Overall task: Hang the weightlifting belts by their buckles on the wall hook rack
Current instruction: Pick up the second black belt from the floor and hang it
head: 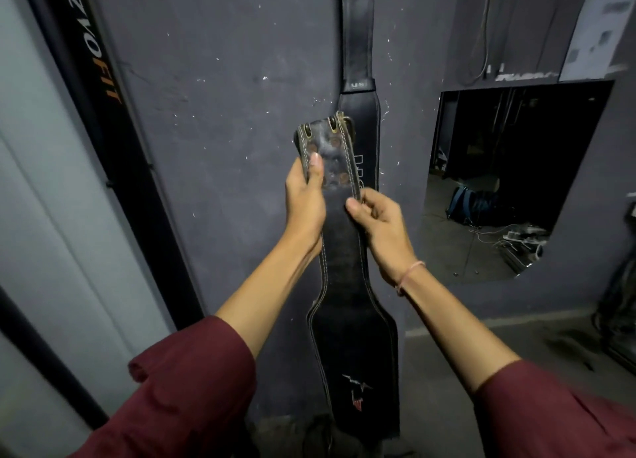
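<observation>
Hanging belt [358,44] lies flat on the wall [223,96], its top end cut off by the frame edge. The hook rack is not in view. Held belt [344,278] is right in front of the hanging belt and overlaps its lower part, buckle end up, wide back section dangling below.

Left hand [304,199] grip: thumb on the front face by the rivets, fingers wrapped behind the left edge. Right hand [382,223] grip: pinching the stitched right edge, slightly lower. Buckle [347,122] is metal, partly hidden behind the folded top. Mirror [516,182] sits right of the hanging belt.

Handling, as a judgement: thick leather, stiff, fairly heavy, bottom-weighted, not fragile. The matte surface is unlikely to slip. Best hold is both edges near the buckle end, leaving the buckle frame free for a hook.
</observation>
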`<action>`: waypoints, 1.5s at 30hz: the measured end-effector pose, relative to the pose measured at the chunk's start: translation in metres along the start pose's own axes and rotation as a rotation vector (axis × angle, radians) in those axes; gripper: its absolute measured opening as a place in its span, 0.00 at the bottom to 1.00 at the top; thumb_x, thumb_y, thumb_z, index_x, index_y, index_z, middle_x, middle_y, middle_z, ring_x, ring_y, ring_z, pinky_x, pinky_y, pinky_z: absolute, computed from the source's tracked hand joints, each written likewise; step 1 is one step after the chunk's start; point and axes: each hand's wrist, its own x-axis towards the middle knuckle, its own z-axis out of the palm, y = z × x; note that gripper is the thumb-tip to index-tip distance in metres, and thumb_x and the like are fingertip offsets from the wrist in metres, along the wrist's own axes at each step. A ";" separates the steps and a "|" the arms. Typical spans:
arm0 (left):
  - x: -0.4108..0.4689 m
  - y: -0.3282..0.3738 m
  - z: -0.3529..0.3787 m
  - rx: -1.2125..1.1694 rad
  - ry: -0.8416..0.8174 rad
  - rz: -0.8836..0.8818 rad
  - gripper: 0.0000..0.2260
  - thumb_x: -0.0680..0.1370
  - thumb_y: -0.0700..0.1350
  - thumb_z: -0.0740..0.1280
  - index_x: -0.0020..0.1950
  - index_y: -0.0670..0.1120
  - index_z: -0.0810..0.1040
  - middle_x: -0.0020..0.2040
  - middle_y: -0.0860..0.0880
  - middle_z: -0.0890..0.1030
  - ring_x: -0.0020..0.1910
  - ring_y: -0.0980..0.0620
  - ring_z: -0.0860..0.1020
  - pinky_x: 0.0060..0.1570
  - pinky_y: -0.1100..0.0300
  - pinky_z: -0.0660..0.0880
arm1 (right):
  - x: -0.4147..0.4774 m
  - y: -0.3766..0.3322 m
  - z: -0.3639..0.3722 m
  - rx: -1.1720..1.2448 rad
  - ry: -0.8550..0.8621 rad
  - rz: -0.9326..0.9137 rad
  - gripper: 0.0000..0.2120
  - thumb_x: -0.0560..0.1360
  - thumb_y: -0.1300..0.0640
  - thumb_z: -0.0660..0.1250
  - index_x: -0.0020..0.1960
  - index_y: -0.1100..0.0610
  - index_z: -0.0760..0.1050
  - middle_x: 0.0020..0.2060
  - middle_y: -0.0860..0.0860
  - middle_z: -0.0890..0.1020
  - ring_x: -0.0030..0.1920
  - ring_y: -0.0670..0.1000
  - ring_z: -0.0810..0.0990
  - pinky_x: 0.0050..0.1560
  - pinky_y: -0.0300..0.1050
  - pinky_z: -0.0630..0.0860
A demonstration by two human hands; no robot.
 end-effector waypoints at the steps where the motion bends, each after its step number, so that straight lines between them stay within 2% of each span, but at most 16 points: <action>1: 0.003 -0.002 -0.001 -0.002 0.008 0.010 0.22 0.80 0.55 0.62 0.66 0.39 0.75 0.63 0.38 0.81 0.65 0.35 0.77 0.68 0.34 0.69 | -0.011 0.014 -0.002 0.004 -0.013 0.037 0.07 0.79 0.59 0.66 0.48 0.64 0.76 0.41 0.49 0.82 0.44 0.46 0.80 0.48 0.43 0.78; 3: 0.006 -0.003 -0.003 0.010 0.018 0.005 0.25 0.80 0.56 0.63 0.67 0.39 0.74 0.64 0.36 0.79 0.67 0.33 0.75 0.68 0.33 0.69 | -0.046 0.048 -0.007 -0.005 -0.019 0.158 0.10 0.77 0.61 0.69 0.57 0.65 0.78 0.50 0.52 0.85 0.52 0.48 0.82 0.55 0.45 0.78; 6: 0.004 -0.008 -0.003 0.043 -0.041 -0.006 0.27 0.77 0.59 0.64 0.65 0.40 0.76 0.62 0.36 0.81 0.65 0.33 0.76 0.67 0.32 0.70 | -0.081 0.078 -0.010 -0.025 -0.080 0.234 0.08 0.76 0.66 0.68 0.55 0.61 0.80 0.50 0.54 0.86 0.51 0.49 0.84 0.53 0.49 0.78; 11: 0.008 0.003 0.007 0.163 -0.083 0.069 0.23 0.79 0.57 0.62 0.63 0.40 0.77 0.60 0.37 0.82 0.63 0.35 0.78 0.66 0.34 0.71 | -0.027 0.026 0.006 0.013 -0.020 0.019 0.24 0.74 0.68 0.70 0.68 0.58 0.71 0.60 0.48 0.82 0.61 0.46 0.80 0.61 0.40 0.76; 14: 0.019 0.017 0.006 0.200 -0.088 0.115 0.27 0.79 0.60 0.63 0.66 0.40 0.73 0.66 0.39 0.79 0.68 0.39 0.76 0.69 0.38 0.70 | 0.005 -0.003 0.017 0.025 0.049 -0.123 0.21 0.75 0.67 0.69 0.67 0.59 0.71 0.60 0.50 0.81 0.61 0.46 0.79 0.65 0.44 0.74; 16: 0.022 0.016 -0.001 0.286 -0.120 0.119 0.24 0.81 0.58 0.61 0.67 0.41 0.71 0.66 0.43 0.78 0.68 0.47 0.76 0.71 0.48 0.71 | 0.017 -0.012 0.027 0.073 0.142 -0.153 0.15 0.76 0.69 0.67 0.62 0.64 0.72 0.54 0.52 0.82 0.55 0.45 0.81 0.60 0.42 0.76; 19: 0.006 0.002 -0.023 0.477 -0.167 0.142 0.11 0.85 0.50 0.56 0.63 0.44 0.68 0.56 0.54 0.80 0.56 0.66 0.78 0.59 0.69 0.73 | 0.027 -0.014 0.040 0.101 0.253 -0.172 0.14 0.76 0.69 0.67 0.60 0.69 0.72 0.54 0.59 0.81 0.55 0.50 0.81 0.60 0.46 0.76; 23: -0.036 -0.043 -0.058 0.673 -0.230 0.077 0.30 0.81 0.66 0.54 0.75 0.46 0.63 0.68 0.46 0.76 0.68 0.49 0.74 0.66 0.54 0.70 | 0.040 -0.020 0.043 0.117 0.292 -0.186 0.07 0.75 0.68 0.67 0.53 0.66 0.73 0.46 0.53 0.79 0.48 0.47 0.77 0.55 0.46 0.75; 25: -0.048 -0.062 -0.071 0.745 -0.209 0.083 0.35 0.78 0.71 0.55 0.74 0.46 0.65 0.62 0.42 0.79 0.64 0.44 0.77 0.65 0.46 0.73 | 0.044 -0.028 0.044 0.120 0.281 -0.200 0.06 0.75 0.68 0.67 0.48 0.60 0.73 0.40 0.47 0.79 0.42 0.43 0.77 0.49 0.40 0.75; 27: -0.055 -0.067 -0.074 0.729 -0.203 0.098 0.28 0.79 0.65 0.62 0.70 0.46 0.68 0.56 0.42 0.82 0.58 0.45 0.81 0.60 0.46 0.77 | 0.046 -0.026 0.044 0.124 0.258 -0.198 0.06 0.75 0.68 0.67 0.47 0.60 0.73 0.38 0.46 0.79 0.39 0.40 0.77 0.46 0.36 0.73; 31: -0.065 -0.068 -0.070 0.660 -0.256 0.141 0.16 0.80 0.45 0.70 0.66 0.44 0.72 0.57 0.55 0.83 0.57 0.63 0.81 0.57 0.66 0.75 | 0.041 -0.022 0.041 0.105 0.239 -0.200 0.05 0.75 0.67 0.68 0.50 0.62 0.74 0.40 0.47 0.79 0.41 0.40 0.77 0.47 0.35 0.73; 34: -0.067 -0.066 -0.053 0.645 -0.207 0.167 0.15 0.83 0.50 0.60 0.62 0.39 0.72 0.43 0.54 0.78 0.41 0.66 0.76 0.48 0.64 0.72 | 0.041 -0.026 0.033 0.086 0.236 -0.213 0.05 0.76 0.67 0.67 0.47 0.59 0.73 0.38 0.47 0.79 0.40 0.43 0.76 0.46 0.39 0.73; 37: -0.065 -0.056 -0.037 0.670 -0.149 0.212 0.20 0.83 0.55 0.53 0.55 0.39 0.70 0.31 0.54 0.65 0.30 0.58 0.68 0.34 0.61 0.63 | 0.045 -0.033 0.025 0.115 0.261 -0.242 0.03 0.76 0.65 0.66 0.49 0.64 0.73 0.39 0.51 0.78 0.42 0.48 0.75 0.49 0.46 0.73; 39: -0.058 -0.043 -0.023 0.634 -0.106 0.295 0.12 0.85 0.52 0.53 0.48 0.44 0.66 0.30 0.53 0.66 0.28 0.54 0.66 0.32 0.53 0.62 | 0.045 -0.037 0.020 0.118 0.259 -0.247 0.03 0.77 0.66 0.66 0.49 0.64 0.73 0.39 0.51 0.78 0.42 0.48 0.75 0.49 0.45 0.73; 42: -0.034 -0.026 -0.003 0.596 -0.061 0.308 0.13 0.86 0.50 0.53 0.51 0.41 0.68 0.38 0.45 0.76 0.37 0.49 0.74 0.40 0.50 0.68 | 0.041 -0.036 0.015 0.105 0.250 -0.246 0.03 0.77 0.66 0.65 0.50 0.65 0.73 0.40 0.53 0.78 0.43 0.49 0.75 0.49 0.48 0.74; 45: -0.018 -0.014 0.007 0.625 -0.115 0.323 0.13 0.86 0.50 0.53 0.46 0.44 0.65 0.37 0.51 0.71 0.37 0.53 0.70 0.42 0.50 0.68 | 0.038 -0.034 0.005 0.061 0.319 -0.261 0.03 0.76 0.65 0.66 0.50 0.60 0.74 0.40 0.47 0.79 0.43 0.44 0.77 0.49 0.45 0.75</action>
